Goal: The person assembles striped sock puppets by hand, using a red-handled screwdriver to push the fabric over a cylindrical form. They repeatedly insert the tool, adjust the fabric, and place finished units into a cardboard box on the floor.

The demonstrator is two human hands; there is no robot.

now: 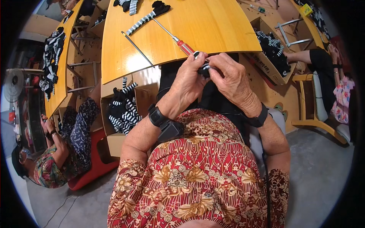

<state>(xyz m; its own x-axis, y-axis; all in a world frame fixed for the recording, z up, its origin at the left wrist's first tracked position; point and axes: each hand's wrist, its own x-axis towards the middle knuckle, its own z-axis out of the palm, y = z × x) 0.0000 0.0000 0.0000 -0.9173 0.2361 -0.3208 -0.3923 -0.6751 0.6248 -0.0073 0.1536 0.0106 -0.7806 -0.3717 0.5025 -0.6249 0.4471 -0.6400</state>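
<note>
My left hand (188, 78) and my right hand (230, 76) meet at the near edge of the yellow wooden table (205, 26). Both pinch a small black-and-white striped sock (204, 68) between the fingertips. A long screwdriver with a red handle (178, 42) lies on the table and its handle ends right at my left fingers. Further back on the table lies a striped sock with a black toe (146, 17). A thin metal rod (137, 49) rests to the left of the screwdriver. Each wrist wears a black band.
A cardboard box (114, 136) of striped socks stands at my left knee, and another box (272, 57) is to the right. A person sits low at the left (57, 152); another sits at the right (327, 64). A second table (62, 87) holds more socks.
</note>
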